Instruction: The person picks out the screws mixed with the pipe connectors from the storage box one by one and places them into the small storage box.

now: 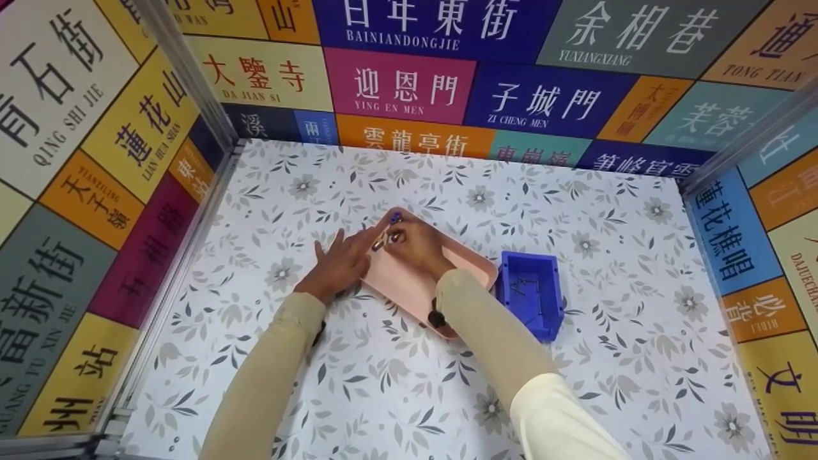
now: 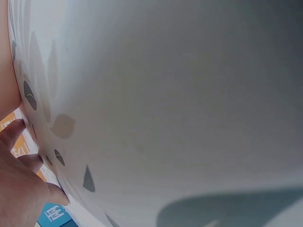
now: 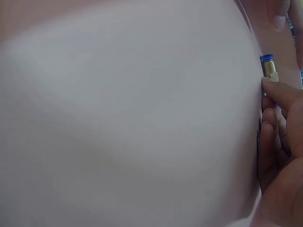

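A pink tray (image 1: 409,291) lies at a slant on the table. My right hand (image 1: 415,246) is over its far end and, in the right wrist view, pinches a brass push-in fitting with a blue collar (image 3: 269,66) between thumb and finger. In the head view a small brass-coloured piece (image 1: 381,242) shows by those fingertips, and small blue pieces (image 1: 395,218) lie just beyond them. My left hand (image 1: 339,263) rests at the tray's left edge with fingers spread; in the left wrist view its fingers (image 2: 57,194) touch the patterned surface.
To the right of the tray stands a blue plastic bin (image 1: 555,300) with several thin dark pieces (image 1: 525,284) inside. Floral-patterned covering (image 1: 613,383) spreads over the table. Panels with street names (image 1: 399,86) wall in the back and both sides.
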Tool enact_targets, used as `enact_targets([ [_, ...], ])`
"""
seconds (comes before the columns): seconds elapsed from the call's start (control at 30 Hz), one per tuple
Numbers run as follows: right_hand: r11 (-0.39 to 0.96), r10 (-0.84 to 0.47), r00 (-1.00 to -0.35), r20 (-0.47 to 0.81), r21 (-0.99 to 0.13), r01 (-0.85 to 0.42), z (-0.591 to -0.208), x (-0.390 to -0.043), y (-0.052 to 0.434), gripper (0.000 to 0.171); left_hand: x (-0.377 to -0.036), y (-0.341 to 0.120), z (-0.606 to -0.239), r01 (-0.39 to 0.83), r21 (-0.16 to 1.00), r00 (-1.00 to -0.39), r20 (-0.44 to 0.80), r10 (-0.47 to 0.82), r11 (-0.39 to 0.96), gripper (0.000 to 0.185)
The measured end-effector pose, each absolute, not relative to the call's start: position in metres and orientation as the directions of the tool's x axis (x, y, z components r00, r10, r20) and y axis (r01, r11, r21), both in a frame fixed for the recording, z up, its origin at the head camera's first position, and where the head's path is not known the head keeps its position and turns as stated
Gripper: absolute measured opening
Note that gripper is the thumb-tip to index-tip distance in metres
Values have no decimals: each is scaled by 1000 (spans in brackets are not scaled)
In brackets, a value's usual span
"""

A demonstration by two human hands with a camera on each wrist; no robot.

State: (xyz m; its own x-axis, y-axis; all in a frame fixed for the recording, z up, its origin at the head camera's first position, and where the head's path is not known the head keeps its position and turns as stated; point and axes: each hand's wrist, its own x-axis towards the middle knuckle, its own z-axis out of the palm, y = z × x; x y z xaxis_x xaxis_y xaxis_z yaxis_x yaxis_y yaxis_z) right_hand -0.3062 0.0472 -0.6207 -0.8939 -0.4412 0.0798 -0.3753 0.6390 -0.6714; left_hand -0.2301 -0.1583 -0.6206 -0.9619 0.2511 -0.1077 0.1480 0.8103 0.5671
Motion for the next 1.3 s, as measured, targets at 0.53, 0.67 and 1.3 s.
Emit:
enact_targets([
  [0.53, 561, -438, -899, 3, -781, -276, -616, -304, 53, 28, -230, -158, -621, 165, 558, -958, -107, 267, 813, 56],
  [0.67, 513, -436, -900, 26, -814, -272, -616, -303, 53, 30, -231, -158, -622, 155, 555, -957, -122, 264, 817, 57],
  [1.3, 420, -435, -900, -3, -885, -201, -608, -296, 65, 35, -230, -162, -623, 169, 530, -953, -126, 275, 831, 60],
])
